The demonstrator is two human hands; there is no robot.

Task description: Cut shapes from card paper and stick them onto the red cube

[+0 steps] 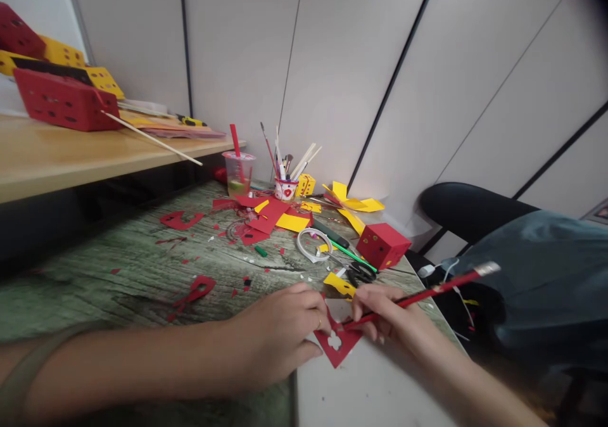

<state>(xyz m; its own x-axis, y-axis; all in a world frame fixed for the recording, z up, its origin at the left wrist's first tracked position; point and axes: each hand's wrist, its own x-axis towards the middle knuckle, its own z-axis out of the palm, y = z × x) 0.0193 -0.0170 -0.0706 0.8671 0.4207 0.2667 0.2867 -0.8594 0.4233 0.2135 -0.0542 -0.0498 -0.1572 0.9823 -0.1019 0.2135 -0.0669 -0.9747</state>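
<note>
Nearest to me, a white board [361, 389] lies at the edge of the tabletop [152, 325], and over it is the red paper piece [348, 343], between my two hands, one corner pointing toward me. A flower-shaped hole is cut near that corner. My left hand [292, 329], a ring on one finger, holds the paper by its left edge, fingers curled over it and thumb just below. My right hand [392, 316] is on its other side, fingers pinched around a red pencil [441, 288], whose lower end meets the paper close to my left fingertips.

Just beyond my fingers lie a yellow scrap [339, 284] and black-handled scissors [361, 272]. Farther out, a red cube [384, 246] sits near the right edge, with a green stick [354, 256] and a white ring-shaped roll [300, 246] to its left. Behind these, red paper [273, 215] lies heaped with yellow pieces.

At the back stand a clear cup [238, 177] with a red straw and a pot of brushes [285, 189]. Left, a wooden shelf [85, 151] bears a red box [64, 101].
</note>
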